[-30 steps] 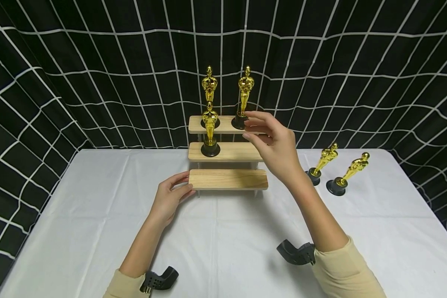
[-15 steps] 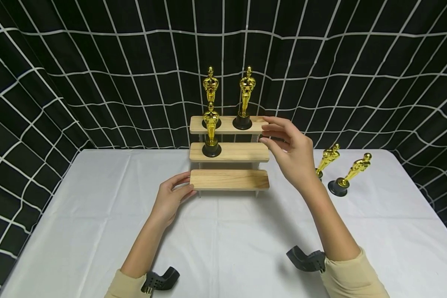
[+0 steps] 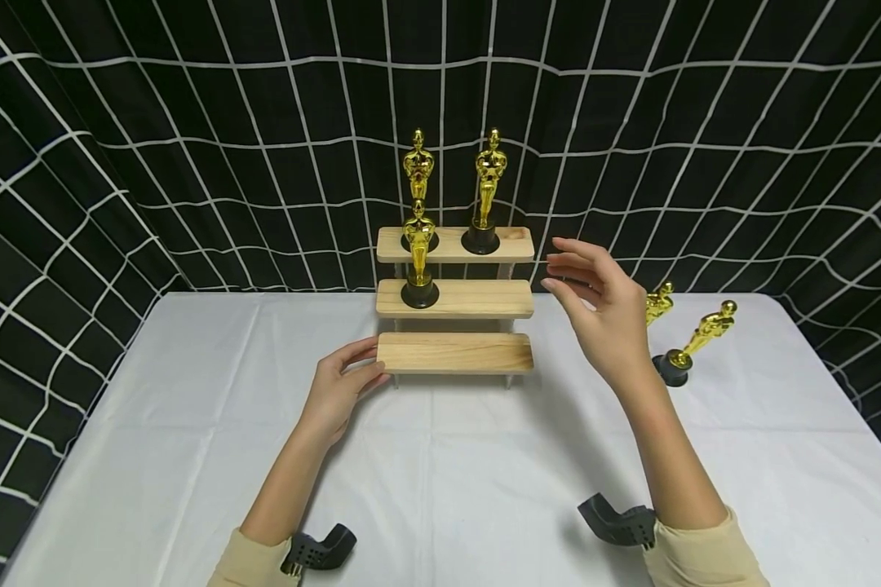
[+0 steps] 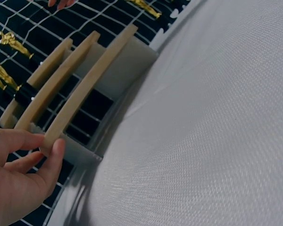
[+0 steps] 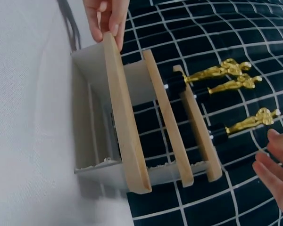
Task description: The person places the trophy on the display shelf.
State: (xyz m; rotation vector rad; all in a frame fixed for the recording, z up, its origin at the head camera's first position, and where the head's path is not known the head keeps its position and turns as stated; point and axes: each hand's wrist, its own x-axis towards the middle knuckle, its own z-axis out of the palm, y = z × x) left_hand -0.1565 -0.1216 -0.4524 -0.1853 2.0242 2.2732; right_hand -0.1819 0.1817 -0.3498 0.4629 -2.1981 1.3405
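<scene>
At centre frame the left hand (image 3: 335, 390) pinches the bottom shelf (image 3: 455, 353) of the stand; keeping that grip firm seems wise. The right hand (image 3: 606, 314) hovers, fingers loosely spread, empty. Right of it, two trophies (image 3: 693, 342), seemingly leaning.
</scene>
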